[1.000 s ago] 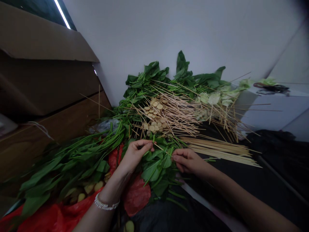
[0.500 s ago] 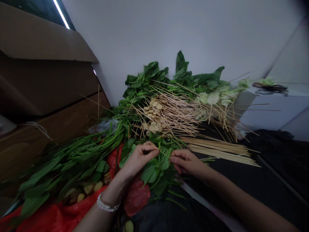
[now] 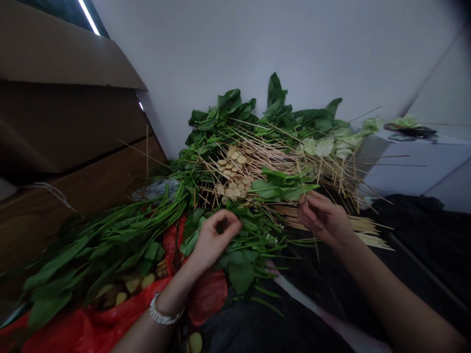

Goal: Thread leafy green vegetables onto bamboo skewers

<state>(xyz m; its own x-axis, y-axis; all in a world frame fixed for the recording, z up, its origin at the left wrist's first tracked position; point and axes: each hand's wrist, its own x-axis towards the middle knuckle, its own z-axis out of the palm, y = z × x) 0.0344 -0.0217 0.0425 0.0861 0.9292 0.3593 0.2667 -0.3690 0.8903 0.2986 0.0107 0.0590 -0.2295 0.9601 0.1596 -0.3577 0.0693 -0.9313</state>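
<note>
My right hand [image 3: 320, 218] is closed around a thin wooden skewer [image 3: 315, 242], raised to the right. Leafy greens [image 3: 281, 187] are threaded at its upper end, leaves pointing left above the loose skewers [image 3: 364, 226]. My left hand [image 3: 217, 233], with a beaded bracelet [image 3: 164, 311] at the wrist, hovers at the near pile of cut greens [image 3: 243, 260]. Its thumb and forefinger come together in a pinch; whether anything is between them cannot be made out. Red plastic [image 3: 208, 299] lies under that pile.
Behind are skewered potato slices [image 3: 235, 189], finished-looking skewers of greens [image 3: 228, 110] and pale cabbage leaves [image 3: 324, 147]. Long-stemmed greens [image 3: 91, 252] lie left over a red bag [image 3: 88, 328]. A cardboard box [image 3: 69, 122] stands at left; black plastic [image 3: 415, 220] lies right.
My right hand has moved right and up, carrying the skewered greens away from my left hand. The left hand stays nearly in place, no longer touching those greens.
</note>
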